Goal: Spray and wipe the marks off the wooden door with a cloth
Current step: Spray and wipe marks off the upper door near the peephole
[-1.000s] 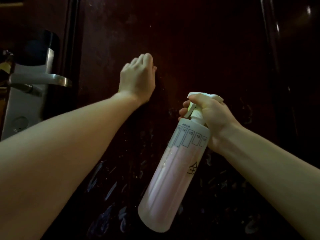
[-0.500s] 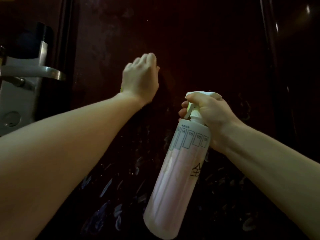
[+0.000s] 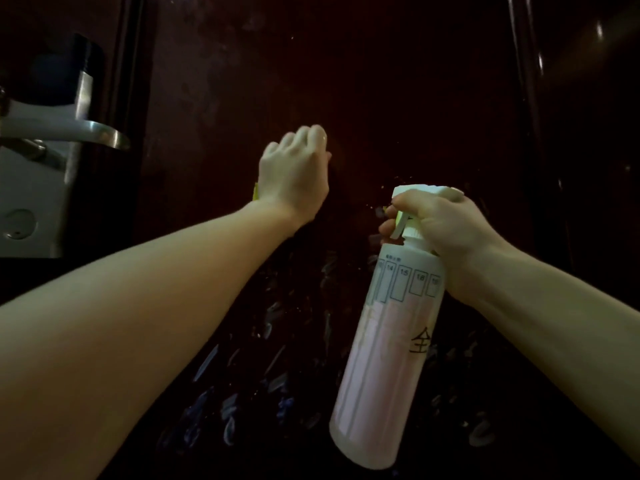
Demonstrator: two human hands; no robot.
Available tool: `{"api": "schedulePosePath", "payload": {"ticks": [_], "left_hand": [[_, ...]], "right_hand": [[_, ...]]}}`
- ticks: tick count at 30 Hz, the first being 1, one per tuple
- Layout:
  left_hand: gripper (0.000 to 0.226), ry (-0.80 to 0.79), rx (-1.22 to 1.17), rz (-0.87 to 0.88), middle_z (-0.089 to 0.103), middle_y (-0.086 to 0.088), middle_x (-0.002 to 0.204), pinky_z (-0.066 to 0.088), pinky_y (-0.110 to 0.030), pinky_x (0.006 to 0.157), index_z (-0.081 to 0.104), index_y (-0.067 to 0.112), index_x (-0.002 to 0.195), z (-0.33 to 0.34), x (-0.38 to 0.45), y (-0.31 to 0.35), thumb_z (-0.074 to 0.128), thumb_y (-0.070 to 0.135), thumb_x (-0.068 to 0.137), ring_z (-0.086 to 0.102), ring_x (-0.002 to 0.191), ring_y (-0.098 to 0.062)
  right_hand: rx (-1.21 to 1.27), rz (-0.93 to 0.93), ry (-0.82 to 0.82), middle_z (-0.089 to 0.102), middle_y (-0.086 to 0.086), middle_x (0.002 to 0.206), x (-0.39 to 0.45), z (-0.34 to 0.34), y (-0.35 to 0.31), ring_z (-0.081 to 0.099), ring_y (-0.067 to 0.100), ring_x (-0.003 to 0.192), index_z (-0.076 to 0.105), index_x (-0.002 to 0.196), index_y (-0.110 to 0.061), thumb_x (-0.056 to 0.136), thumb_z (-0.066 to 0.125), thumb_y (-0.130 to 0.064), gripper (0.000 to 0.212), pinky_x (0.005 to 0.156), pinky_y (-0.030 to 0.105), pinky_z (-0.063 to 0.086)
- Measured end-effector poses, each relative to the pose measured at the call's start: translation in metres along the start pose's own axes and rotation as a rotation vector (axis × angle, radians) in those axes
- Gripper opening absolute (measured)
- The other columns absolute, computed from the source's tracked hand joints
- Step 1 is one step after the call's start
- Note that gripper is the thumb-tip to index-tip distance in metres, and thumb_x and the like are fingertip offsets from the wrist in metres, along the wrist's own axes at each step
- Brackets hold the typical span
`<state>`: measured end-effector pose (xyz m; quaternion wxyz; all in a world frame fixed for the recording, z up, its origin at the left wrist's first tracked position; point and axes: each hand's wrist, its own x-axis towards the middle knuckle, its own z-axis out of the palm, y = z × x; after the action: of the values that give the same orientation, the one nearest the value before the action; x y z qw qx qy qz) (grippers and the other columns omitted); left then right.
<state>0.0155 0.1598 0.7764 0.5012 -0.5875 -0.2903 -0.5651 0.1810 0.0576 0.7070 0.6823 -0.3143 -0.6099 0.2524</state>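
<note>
Shifted since the earlier frame: left hand (image 3: pixel 294 174) sits lower on the door (image 3: pixel 398 81); handle (image 3: pixel 62 129) shows further right. Lock plate (image 3: pixel 31 202): steel, left of that hand. Left hand: fingers curled, pressed to the door panel; yellow cloth (image 3: pixel 255 192) edge peeks beneath the wrist. Marks (image 3: pixel 225 410): pale smears, below both hands. Spray bottle (image 3: pixel 388 341): translucent, pink liquid nearly to the shoulder, hanging tilted below right hand (image 3: pixel 440 226), which grips the trigger head.
</note>
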Motion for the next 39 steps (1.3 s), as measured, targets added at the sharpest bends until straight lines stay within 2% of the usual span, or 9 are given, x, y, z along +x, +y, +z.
{"api": "schedulePosePath", "payload": {"ticks": [4,12,17,19,24,28,30,35,39], "left_hand": [[0.017,-0.007,0.027,-0.003,0.062,-0.004,0.101,0.041,-0.033,0.079,0.054,0.009,0.108,0.008,0.011,0.011,0.045,0.021,0.099,0.06,0.092,-0.022],[0.013,-0.206,-0.085,0.588,0.062,0.001,0.09,0.042,-0.03,0.069,0.055,0.013,0.098,0.008,-0.016,0.032,0.051,0.025,0.095,0.059,0.078,-0.016],[0.016,-0.015,-0.033,0.039,0.063,-0.004,0.099,0.043,-0.036,0.079,0.055,0.01,0.106,0.018,0.008,0.046,0.045,0.02,0.099,0.061,0.09,-0.023],[0.018,0.001,-0.014,-0.029,0.062,-0.004,0.102,0.043,-0.036,0.082,0.054,0.01,0.109,0.022,0.021,0.054,0.043,0.02,0.099,0.06,0.094,-0.023],[0.016,-0.2,-0.092,0.527,0.063,-0.001,0.098,0.046,-0.035,0.076,0.055,0.013,0.103,0.023,0.001,0.063,0.048,0.025,0.096,0.061,0.088,-0.019],[0.013,-0.259,-0.109,0.657,0.061,0.003,0.09,0.044,-0.03,0.071,0.054,0.015,0.098,0.019,-0.019,0.063,0.049,0.027,0.095,0.059,0.079,-0.015],[0.011,-0.191,-0.125,0.549,0.061,0.002,0.085,0.043,-0.03,0.068,0.054,0.014,0.092,0.02,-0.025,0.061,0.051,0.025,0.095,0.059,0.074,-0.016],[0.013,0.042,-0.054,-0.052,0.06,-0.003,0.091,0.04,-0.033,0.073,0.054,0.01,0.1,0.026,0.005,0.059,0.045,0.02,0.099,0.059,0.083,-0.021],[0.017,0.022,-0.032,-0.015,0.063,-0.004,0.101,0.043,-0.037,0.082,0.054,0.01,0.108,0.037,0.036,0.064,0.044,0.021,0.099,0.06,0.092,-0.022]], "right_hand": [[-0.219,-0.063,0.024,0.065,0.007,0.07,0.0,-0.01,0.0,0.062,0.017,0.063,0.064,0.087,-0.01,0.086,0.06,-0.02,0.011,0.061,0.034,0.054],[-0.317,-0.082,0.045,0.073,0.008,0.088,0.002,-0.026,0.0,0.067,0.019,0.076,0.067,0.099,-0.011,0.086,0.065,-0.03,0.023,0.075,0.04,0.056],[-0.352,-0.095,0.081,0.069,0.005,0.072,-0.001,-0.032,0.003,0.066,0.021,0.07,0.067,0.086,-0.011,0.084,0.063,-0.028,0.018,0.076,0.046,0.057],[-0.345,-0.08,0.076,0.068,0.004,0.07,-0.003,-0.037,0.008,0.065,0.02,0.068,0.066,0.087,-0.011,0.084,0.063,-0.028,0.018,0.076,0.046,0.058],[-0.331,-0.086,0.039,0.072,0.005,0.084,-0.002,-0.051,0.008,0.069,0.019,0.077,0.066,0.1,-0.015,0.086,0.067,-0.037,0.026,0.073,0.037,0.058],[-0.311,-0.113,0.124,0.071,0.004,0.074,0.001,-0.057,0.007,0.067,0.018,0.069,0.066,0.091,-0.014,0.085,0.065,-0.029,0.016,0.067,0.038,0.056],[-0.3,-0.097,0.116,0.069,0.004,0.068,0.002,-0.06,0.007,0.066,0.018,0.064,0.065,0.089,-0.011,0.083,0.064,-0.025,0.015,0.066,0.038,0.057],[-0.264,-0.097,0.033,0.072,0.004,0.082,0.001,-0.063,0.007,0.065,0.013,0.07,0.065,0.097,-0.013,0.085,0.065,-0.026,0.018,0.059,0.029,0.05],[-0.263,-0.106,0.038,0.072,0.002,0.079,0.005,-0.065,0.009,0.064,0.014,0.069,0.066,0.095,-0.013,0.086,0.064,-0.026,0.017,0.06,0.031,0.049]]}}
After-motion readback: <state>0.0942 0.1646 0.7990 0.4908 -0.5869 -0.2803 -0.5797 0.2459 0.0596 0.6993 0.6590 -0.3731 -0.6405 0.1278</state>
